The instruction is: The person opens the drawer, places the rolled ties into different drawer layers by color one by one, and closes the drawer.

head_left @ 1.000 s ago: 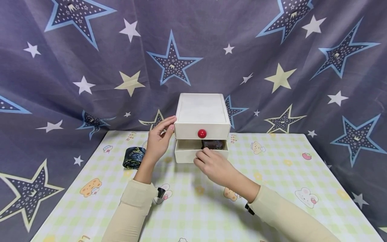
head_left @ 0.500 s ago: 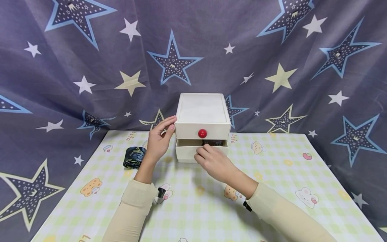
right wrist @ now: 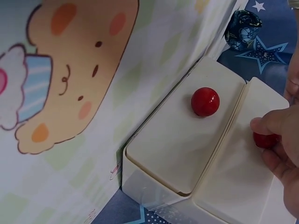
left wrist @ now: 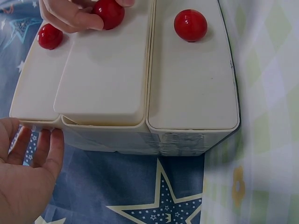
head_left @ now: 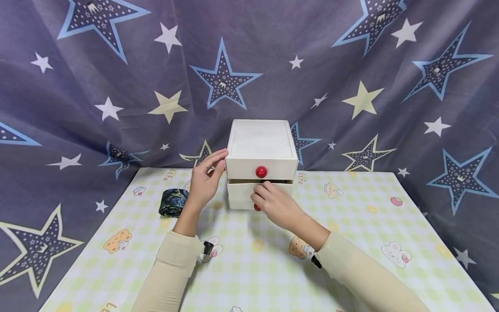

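Note:
A white drawer box [head_left: 261, 138] with red ball knobs stands at the back of the table. Its middle drawer [left wrist: 103, 74] juts out a little beyond the drawers on either side. My right hand [head_left: 278, 206] pinches that drawer's red knob [right wrist: 265, 140] between thumb and fingers. My left hand [head_left: 205, 184] rests its extended fingers against the box's left side, near the top front edge. Only a sliver of something dark shows in the narrow gap over the middle drawer. The top drawer's knob [head_left: 261, 172] and the bottom drawer's knob [left wrist: 190, 25] are untouched.
A rolled-up dark blue patterned cloth [head_left: 173, 203] lies left of the box, beside my left forearm. The table has a green checked cloth [head_left: 234, 268] with cartoon prints. Behind the box hangs a star-patterned curtain [head_left: 249, 56].
My right hand has pushed the middle drawer inward, away from me. The gap above it has narrowed, hiding most of the dark roll inside. The left hand has stayed in place.

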Action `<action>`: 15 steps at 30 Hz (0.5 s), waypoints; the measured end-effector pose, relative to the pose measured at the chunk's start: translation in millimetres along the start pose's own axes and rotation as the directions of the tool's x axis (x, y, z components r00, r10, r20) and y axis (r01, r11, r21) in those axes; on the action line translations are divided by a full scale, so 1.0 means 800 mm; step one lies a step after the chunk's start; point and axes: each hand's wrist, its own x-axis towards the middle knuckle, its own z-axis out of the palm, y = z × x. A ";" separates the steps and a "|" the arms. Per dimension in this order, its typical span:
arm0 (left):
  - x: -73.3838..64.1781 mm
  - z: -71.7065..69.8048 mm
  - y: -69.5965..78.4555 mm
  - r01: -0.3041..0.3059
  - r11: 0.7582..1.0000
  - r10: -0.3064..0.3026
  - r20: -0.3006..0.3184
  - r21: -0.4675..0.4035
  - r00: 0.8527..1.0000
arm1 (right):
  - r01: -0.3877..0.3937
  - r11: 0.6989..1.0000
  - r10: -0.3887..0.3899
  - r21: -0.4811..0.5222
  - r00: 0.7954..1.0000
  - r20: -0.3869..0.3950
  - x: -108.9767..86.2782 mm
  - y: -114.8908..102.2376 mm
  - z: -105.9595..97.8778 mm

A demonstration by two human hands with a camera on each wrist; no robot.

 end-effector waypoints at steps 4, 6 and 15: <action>0.000 0.000 0.001 -0.003 1.000 0.003 0.000 -0.003 1.000 | -0.003 1.000 0.003 -0.003 1.000 0.011 0.000 0.003 0.002; 0.000 0.000 0.001 -0.003 1.000 0.003 0.001 -0.003 1.000 | -0.003 1.000 0.003 -0.005 1.000 0.015 0.001 0.004 0.003; 0.000 0.000 -0.001 -0.008 1.000 0.008 -0.003 0.002 1.000 | -0.012 1.000 0.012 0.010 0.999 0.034 -0.001 0.007 0.006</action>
